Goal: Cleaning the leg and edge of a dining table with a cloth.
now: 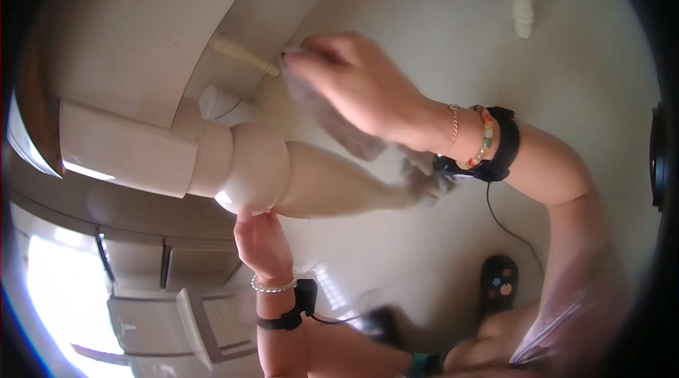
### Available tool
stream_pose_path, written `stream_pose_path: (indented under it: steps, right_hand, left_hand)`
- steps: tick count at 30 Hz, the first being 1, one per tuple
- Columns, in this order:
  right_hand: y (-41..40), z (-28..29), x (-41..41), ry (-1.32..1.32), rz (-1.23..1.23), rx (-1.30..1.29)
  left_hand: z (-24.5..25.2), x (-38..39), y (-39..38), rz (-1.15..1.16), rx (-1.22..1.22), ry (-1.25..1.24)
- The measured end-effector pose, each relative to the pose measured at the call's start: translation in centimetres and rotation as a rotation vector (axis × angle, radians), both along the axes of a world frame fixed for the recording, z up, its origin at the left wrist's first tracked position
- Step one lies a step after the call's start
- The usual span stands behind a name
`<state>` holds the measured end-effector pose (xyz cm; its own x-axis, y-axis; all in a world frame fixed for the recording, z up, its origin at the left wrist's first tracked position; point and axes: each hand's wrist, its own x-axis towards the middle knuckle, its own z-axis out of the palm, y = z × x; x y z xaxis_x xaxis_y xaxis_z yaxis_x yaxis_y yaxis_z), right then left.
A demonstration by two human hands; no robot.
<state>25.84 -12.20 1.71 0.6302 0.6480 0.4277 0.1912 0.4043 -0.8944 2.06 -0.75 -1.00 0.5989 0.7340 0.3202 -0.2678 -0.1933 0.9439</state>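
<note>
A thick, turned, cream-coloured furniture leg (329, 179) stretches across the middle of the view from a pale apron (127, 147). My left hand (263, 245), with a clear bead bracelet and a black wrist strap, has its fingers at the underside of the leg's rounded bulge; part of its grip is hidden. Above the leg, my right hand (360, 81) pinches a grey-brown cloth (339, 123), which hangs blurred from the fingers. A blurred grey-brown thing (427, 182) is at the narrow end of the leg; its kind cannot be told.
A broad pale furniture panel (154, 22) fills the upper left. Another cream turned leg (519, 1) stands at the upper right on the pale floor (578, 86). Cabinets (143, 319) are at lower left. A dark patterned shoe (498, 285) and wrist-strap cables (512, 232) lie low in view.
</note>
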Motion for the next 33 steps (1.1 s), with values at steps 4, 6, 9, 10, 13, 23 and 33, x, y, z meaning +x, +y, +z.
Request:
stream_pose_path:
  steps: [4, 6, 9, 10, 13, 23, 33]
  right_hand:
    - [2.7, -3.1, 1.9, -0.445, -0.105, 0.401]
    - [2.4, -4.0, 1.7, -0.385, -0.025, 0.375]
    - [3.3, -5.3, 1.1, -0.352, 0.126, 0.380]
    - [3.2, -5.1, 0.8, -0.289, 0.216, 0.176]
    - [3.4, -3.4, 2.1, -0.174, 0.350, -0.054]
    - [3.4, -5.6, 0.4, -0.332, 0.452, 0.060]
    - [5.4, -5.6, -2.2, -0.109, 0.427, 0.086]
  left_hand:
    - [-0.3, 0.5, -0.2, 0.044, -0.066, -0.130]
    - [-0.3, 0.8, -1.0, 0.125, -0.042, -0.147]
    - [-0.4, 1.0, -2.4, 0.386, 0.067, -0.143]
    - [-0.1, 1.7, -3.1, 0.480, 0.125, -0.109]
    - [1.4, 3.4, -3.4, 0.505, 0.171, -0.083]
    - [0.5, 4.4, -6.8, 0.605, 0.041, -0.116]
    - [-0.2, 2.5, -5.3, 0.621, 0.119, -0.135]
